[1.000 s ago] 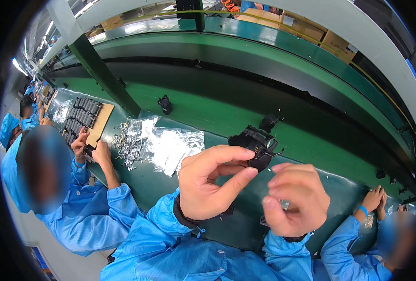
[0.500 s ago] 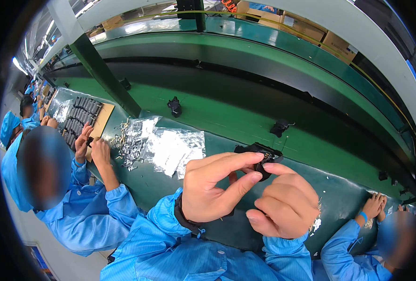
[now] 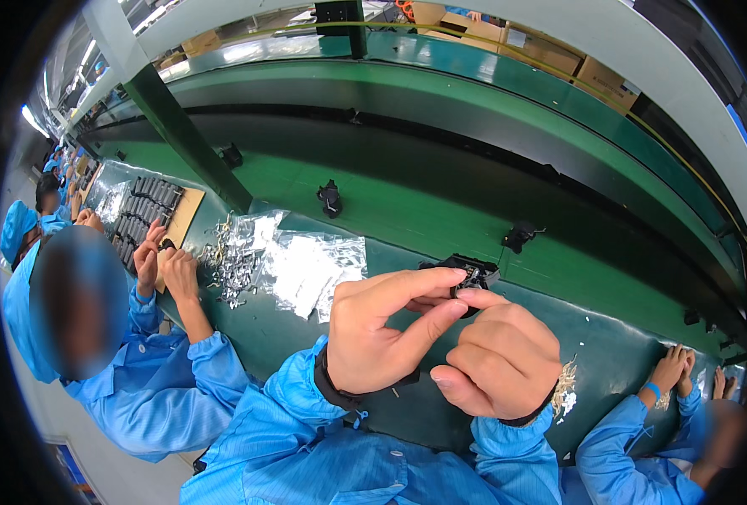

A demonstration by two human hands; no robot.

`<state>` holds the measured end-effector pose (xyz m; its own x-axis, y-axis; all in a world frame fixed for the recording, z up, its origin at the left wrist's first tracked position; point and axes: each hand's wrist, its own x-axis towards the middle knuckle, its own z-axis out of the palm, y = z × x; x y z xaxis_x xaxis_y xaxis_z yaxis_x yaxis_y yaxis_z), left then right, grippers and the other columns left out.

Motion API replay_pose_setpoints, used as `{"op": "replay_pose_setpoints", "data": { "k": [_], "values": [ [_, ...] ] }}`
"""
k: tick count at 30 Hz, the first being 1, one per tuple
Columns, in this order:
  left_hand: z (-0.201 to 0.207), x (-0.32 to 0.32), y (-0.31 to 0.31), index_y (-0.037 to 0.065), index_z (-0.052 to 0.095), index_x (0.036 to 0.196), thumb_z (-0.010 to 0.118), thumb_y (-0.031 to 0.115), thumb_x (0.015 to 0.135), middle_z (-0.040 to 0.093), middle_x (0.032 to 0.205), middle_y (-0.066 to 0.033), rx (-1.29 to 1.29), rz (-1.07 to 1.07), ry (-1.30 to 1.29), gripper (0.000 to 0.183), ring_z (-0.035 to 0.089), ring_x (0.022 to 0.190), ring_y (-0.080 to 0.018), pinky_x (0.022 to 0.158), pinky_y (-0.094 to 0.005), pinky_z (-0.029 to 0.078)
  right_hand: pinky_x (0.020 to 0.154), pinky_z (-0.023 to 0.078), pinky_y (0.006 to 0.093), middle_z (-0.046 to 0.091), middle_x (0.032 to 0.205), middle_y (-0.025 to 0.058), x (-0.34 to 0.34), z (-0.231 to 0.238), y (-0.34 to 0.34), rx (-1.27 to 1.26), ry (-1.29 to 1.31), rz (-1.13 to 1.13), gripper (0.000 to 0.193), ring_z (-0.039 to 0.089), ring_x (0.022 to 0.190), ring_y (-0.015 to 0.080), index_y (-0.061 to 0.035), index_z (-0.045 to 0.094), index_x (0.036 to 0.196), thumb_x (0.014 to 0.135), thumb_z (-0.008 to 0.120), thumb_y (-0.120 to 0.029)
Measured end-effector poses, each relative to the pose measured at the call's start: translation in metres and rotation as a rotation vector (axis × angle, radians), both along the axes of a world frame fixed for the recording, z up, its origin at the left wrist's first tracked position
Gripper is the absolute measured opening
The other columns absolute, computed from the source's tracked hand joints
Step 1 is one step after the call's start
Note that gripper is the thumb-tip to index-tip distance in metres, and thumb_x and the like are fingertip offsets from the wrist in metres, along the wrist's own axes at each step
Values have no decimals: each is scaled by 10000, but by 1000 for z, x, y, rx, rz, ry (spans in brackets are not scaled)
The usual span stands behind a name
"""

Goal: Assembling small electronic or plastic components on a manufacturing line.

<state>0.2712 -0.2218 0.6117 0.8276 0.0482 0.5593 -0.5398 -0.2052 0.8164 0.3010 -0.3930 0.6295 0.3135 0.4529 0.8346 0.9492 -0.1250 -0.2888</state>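
In front of me, above the edge of the green bench, is a black plastic part (image 3: pixel 481 271) with small metal details in its middle. My left hand (image 3: pixel 382 332) pinches it between thumb and index finger. From the other side my right hand (image 3: pixel 508 358) presses its index fingertip to the same part, its other fingers curled in and its thumb apart below. The fingers cover much of the part's near side, and I cannot tell whether a smaller piece lies between the fingertips.
Clear plastic bags (image 3: pixel 319 269) lie left of my hands, beside a heap of small metal pieces (image 3: pixel 237 261). Black parts (image 3: pixel 329 199) sit spaced along a green belt (image 3: pixel 415 215) beyond the bench. Co-workers in blue sit at left (image 3: pixel 159 379) and right (image 3: pixel 634 446).
The black parts on the belt have shifted right. My hands and the held part have moved slightly left, with the fingertips still together on it. Another hand shows at the far right.
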Motion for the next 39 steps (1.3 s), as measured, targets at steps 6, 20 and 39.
{"op": "replay_pose_setpoints", "data": {
  "k": [6, 20, 39],
  "values": [
    [2, -3, -1, -35, 712, 1131, 776, -43, 838, 759, 943, -173, -53, -10, 39, 300, 773, 831, -237, 739, -304, 631, 793, 653, 431, 597, 720, 70, -3, 0, -1, 21, -1, -13, 229, 611, 632, 226, -29, 615, 717, 752, 824, -115],
    [-12, 35, 27, -35, 695, 1055, 720, -7, 862, 757, 930, -114, 77, 135, 213, 196, 737, 855, -149, 704, -262, 582, 837, 557, 425, 616, 820, 104, 21, -22, 5, -72, 278, -151, 156, 629, 777, 333, -31, 641, 864, 834, 766, -119],
    [-39, 70, 84, -31, 648, 1126, 709, 14, 926, 743, 958, -81, -16, 346, 281, 214, 672, 874, -80, 728, -219, 533, 913, 540, 472, 503, 1434, 233, 130, -170, -90, -96, 518, -1117, 148, 654, 1054, 428, -35, 689, 1038, 896, 659, -62]
  ]
}}
